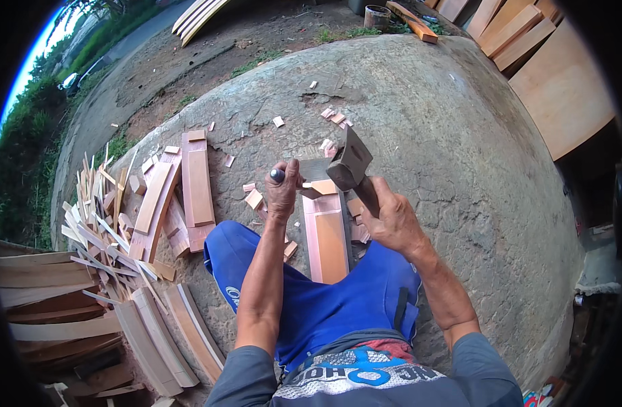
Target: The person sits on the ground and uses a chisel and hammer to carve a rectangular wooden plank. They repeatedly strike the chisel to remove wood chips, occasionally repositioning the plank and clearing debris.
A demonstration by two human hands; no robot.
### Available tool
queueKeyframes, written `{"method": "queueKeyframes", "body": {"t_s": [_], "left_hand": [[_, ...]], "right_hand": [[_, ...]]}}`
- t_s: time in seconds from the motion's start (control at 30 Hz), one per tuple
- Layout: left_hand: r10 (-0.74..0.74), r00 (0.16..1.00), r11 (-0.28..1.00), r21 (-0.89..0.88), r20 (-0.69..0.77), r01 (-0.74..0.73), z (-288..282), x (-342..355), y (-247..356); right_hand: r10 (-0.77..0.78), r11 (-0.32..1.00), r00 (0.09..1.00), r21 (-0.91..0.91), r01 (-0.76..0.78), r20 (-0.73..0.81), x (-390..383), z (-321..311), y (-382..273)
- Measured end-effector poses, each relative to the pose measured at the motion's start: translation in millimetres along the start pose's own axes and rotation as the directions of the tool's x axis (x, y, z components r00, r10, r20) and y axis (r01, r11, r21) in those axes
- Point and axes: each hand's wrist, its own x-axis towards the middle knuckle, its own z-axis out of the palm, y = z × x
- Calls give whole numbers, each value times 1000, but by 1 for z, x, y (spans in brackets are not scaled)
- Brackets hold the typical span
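In front of me my left hand (284, 190) is closed around a chisel, its round handle end (277, 176) facing up. The chisel's metal blade (312, 193) reaches the far end of a pink and orange wooden piece (331, 244) lying between my legs. My right hand (394, 218) grips a hatchet (352, 163) by its handle. Its dark, blocky head is raised just right of the chisel, apart from the handle end. Under the wooden piece a grey board (316, 167) shows at the far end.
Cut wood blocks (255, 199) and chips lie around the work. To the left are similar notched pieces (200, 183), a heap of thin offcuts (97, 224) and curved planks (148, 346). Large boards (562, 88) lean at the far right, near a bucket (377, 17).
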Motion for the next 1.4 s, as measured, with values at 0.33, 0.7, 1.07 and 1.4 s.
{"method": "queueKeyframes", "body": {"t_s": [0.33, 0.7, 1.07, 1.4], "left_hand": [[102, 982, 911, 382, 156, -155, 34, 10, 15], [155, 967, 893, 390, 200, -223, 39, 8, -3], [327, 869, 748, 460, 372, -479, 37, 4, 3], [48, 989, 936, 341, 138, -93, 20, 8, 35]], "right_hand": [[124, 975, 992, 189, -117, -22, -11, -1, 13], [-159, 974, 979, 139, 177, -128, 8, -38, -35], [-45, 925, 960, -352, 144, 275, 45, 16, 18], [18, 1000, 999, 13, -18, 50, 14, 5, 7]]}}
